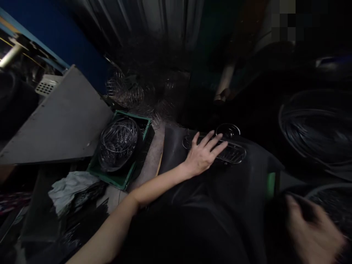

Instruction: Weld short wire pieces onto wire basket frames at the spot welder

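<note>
My left hand (205,154) lies palm down with fingers spread on an oblong metal wire rack (233,152). The rack rests on dark cloth over my lap (247,176). A round wire ring (228,126) shows just beyond my fingertips; whether it joins the rack I cannot tell. My right hand (313,227) is at the lower right, smeared by motion, beside a dark round container (337,189) with thin wire-like pieces in it. Its fingers are too blurred to show whether they hold anything.
On the left, a green crate (128,176) carries a round dark tub (139,146) heaped with wire pieces. Loose wire racks (126,90) lie behind it. A grey panel (60,121) and a pale cloth (73,187) are farther left. Another large round container (283,117) stands right.
</note>
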A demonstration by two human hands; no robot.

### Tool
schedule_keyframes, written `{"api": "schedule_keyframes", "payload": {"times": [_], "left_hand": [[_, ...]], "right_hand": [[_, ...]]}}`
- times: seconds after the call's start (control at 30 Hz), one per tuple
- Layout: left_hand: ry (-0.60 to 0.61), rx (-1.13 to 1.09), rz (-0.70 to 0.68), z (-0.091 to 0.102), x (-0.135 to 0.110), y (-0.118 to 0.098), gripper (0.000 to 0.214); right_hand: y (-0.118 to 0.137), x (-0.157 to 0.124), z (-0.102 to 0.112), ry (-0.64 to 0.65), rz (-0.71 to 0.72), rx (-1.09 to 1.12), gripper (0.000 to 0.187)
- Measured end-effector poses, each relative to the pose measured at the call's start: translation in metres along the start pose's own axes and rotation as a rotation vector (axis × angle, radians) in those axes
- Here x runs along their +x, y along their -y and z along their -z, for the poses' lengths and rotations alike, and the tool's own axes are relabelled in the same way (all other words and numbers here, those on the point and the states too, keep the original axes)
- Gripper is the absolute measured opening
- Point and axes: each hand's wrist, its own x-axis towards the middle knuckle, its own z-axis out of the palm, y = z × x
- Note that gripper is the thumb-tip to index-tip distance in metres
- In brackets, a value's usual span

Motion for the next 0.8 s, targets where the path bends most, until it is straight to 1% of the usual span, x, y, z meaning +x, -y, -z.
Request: {"api": "schedule_keyframes", "payload": {"times": [0.07, 0.1, 0.13, 0.2, 0.27, 0.37, 0.47, 0.57, 0.63, 0.7, 0.77, 0.8], "left_hand": [[-0.035, -0.048, 0.05, -0.006, -0.017, 0.002, 0.059], [-0.055, -0.078, 0.08, -0.006, -0.024, 0.005, 0.062], [-0.076, -0.106, 0.113, -0.006, -0.03, 0.009, 0.065], [-0.085, -0.144, 0.177, -0.001, -0.032, 0.018, 0.069], [-0.039, -0.166, 0.18, 0.006, -0.025, 0.026, 0.07], [0.031, -0.205, 0.137, 0.012, -0.008, 0.03, 0.066], [0.054, -0.255, 0.092, 0.013, 0.003, 0.029, 0.063], [0.079, -0.227, 0.028, 0.012, 0.006, 0.029, 0.065], [0.082, -0.197, 0.013, 0.012, 0.006, 0.03, 0.063], [0.059, -0.189, 0.012, 0.014, 0.008, 0.032, 0.059], [0.012, -0.187, 0.014, 0.018, 0.012, 0.035, 0.057], [-0.01, -0.186, 0.017, 0.02, 0.015, 0.036, 0.056]], "right_hand": [[0.022, -0.01, -0.015, 0.114, -0.087, 0.051, 0.061], [0.029, -0.014, -0.02, 0.139, -0.117, 0.095, 0.061], [0.035, -0.017, -0.023, 0.141, -0.126, 0.152, 0.06], [0.047, -0.021, -0.021, 0.1, -0.113, 0.295, 0.056], [0.065, -0.025, -0.014, 0.091, -0.099, 0.426, 0.05], [0.105, -0.03, -0.009, 0.199, -0.065, 0.578, 0.042], [0.143, -0.03, -0.018, 0.36, -0.025, 0.696, 0.039], [0.162, -0.024, -0.034, 0.454, 0.003, 0.759, 0.038], [0.167, -0.018, -0.044, 0.474, 0.025, 0.769, 0.037], [0.171, -0.014, -0.051, 0.464, 0.048, 0.758, 0.036], [0.178, -0.012, -0.054, 0.409, 0.092, 0.711, 0.035], [0.183, -0.012, -0.055, 0.361, 0.127, 0.669, 0.034]]}}
